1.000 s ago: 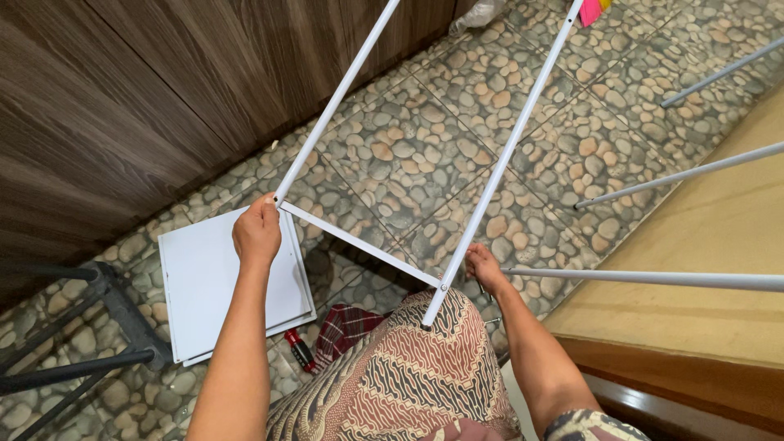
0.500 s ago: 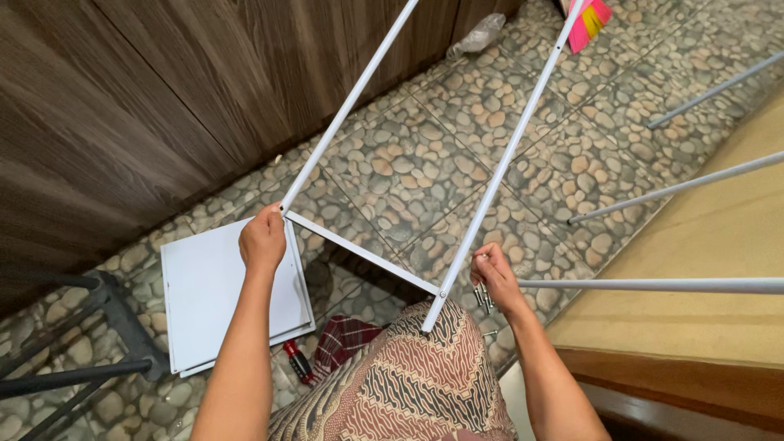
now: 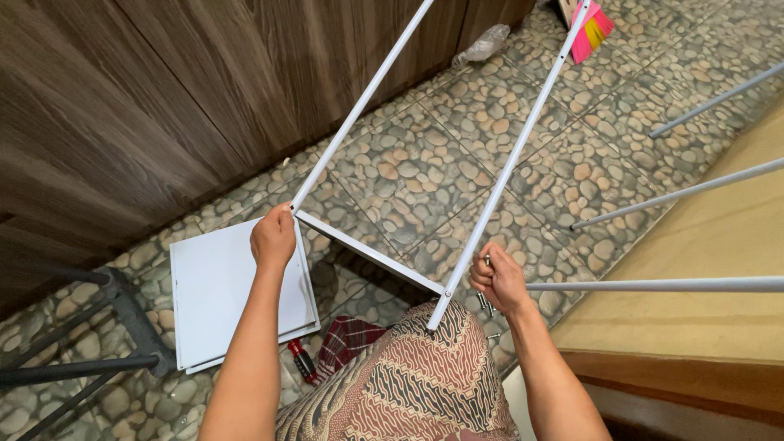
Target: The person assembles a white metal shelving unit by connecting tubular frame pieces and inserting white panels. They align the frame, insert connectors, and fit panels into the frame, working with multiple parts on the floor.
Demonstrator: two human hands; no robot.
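Above pebble floor [image 3: 425,175], a white frame [image 3: 371,255] was gripped at its corner by the left hand [image 3: 273,238], while screws [image 3: 487,303] were clutched in the closed right hand [image 3: 498,279].

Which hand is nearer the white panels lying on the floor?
Left. The left hand grips the white frame's corner right above the white flat panels. The right hand, holding screws, is off past the frame's other rail.

pink and yellow package [image 3: 590,28] top edge, clear plastic wrapper [image 3: 483,45] by wooden wall
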